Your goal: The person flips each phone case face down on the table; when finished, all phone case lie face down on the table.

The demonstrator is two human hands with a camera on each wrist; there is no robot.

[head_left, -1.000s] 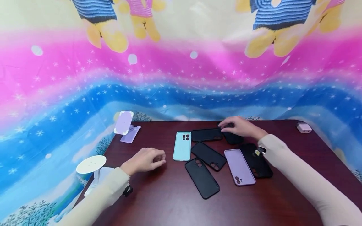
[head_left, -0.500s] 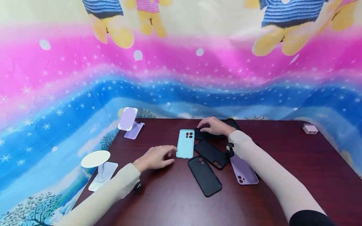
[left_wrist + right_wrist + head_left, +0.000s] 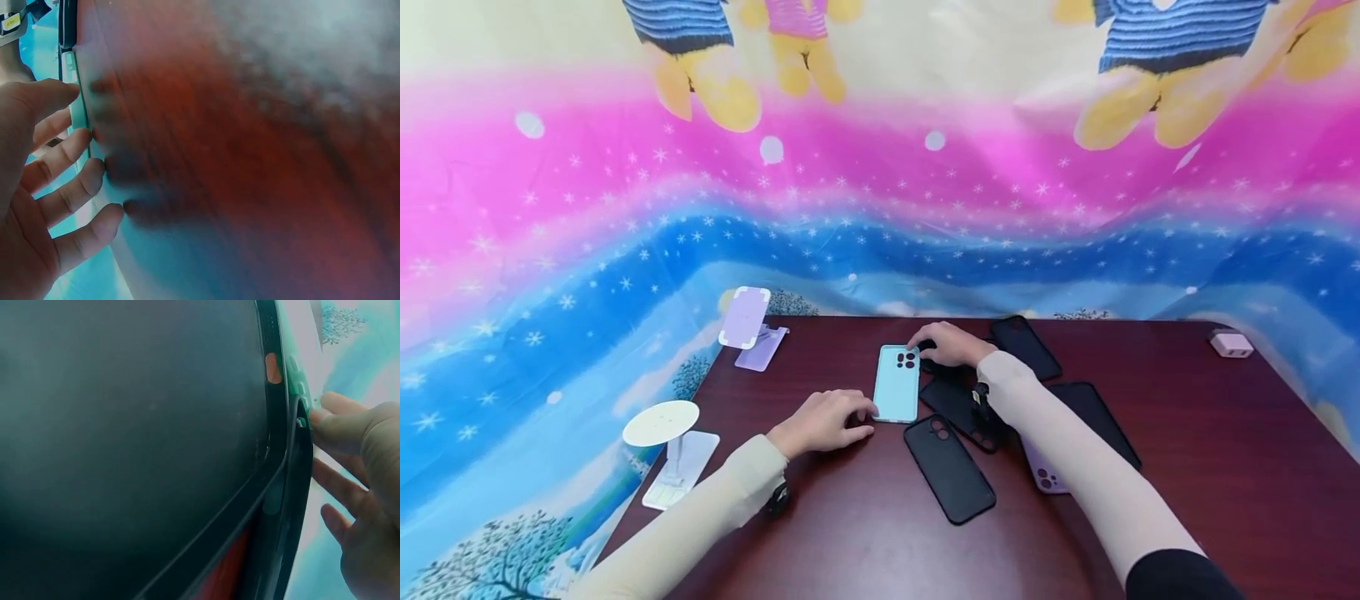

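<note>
A mint green phone case (image 3: 896,387) lies flat on the dark red table, its camera cutouts at the far right corner. At its near left corner my left hand (image 3: 823,421) has its fingertips right at the edge, fingers spread and loosely bent. Over the far right corner is my right hand (image 3: 951,343), fingertips on the case edge. Close up in the right wrist view, the thumb of the right hand (image 3: 375,469) meets the green edge beside a black phone case (image 3: 125,425). Part of a black case lies hidden under that hand.
Several black phone cases (image 3: 951,471) lie right of the mint one, with a lilac case (image 3: 1045,467) partly hidden by the right sleeve. A lilac phone stand (image 3: 745,318) and a white stand (image 3: 662,423) stand at left. A charger plug (image 3: 1231,343) sits far right.
My right hand has moved left from the far black cases to the mint case's far corner. My left hand has moved right to its near left corner.
</note>
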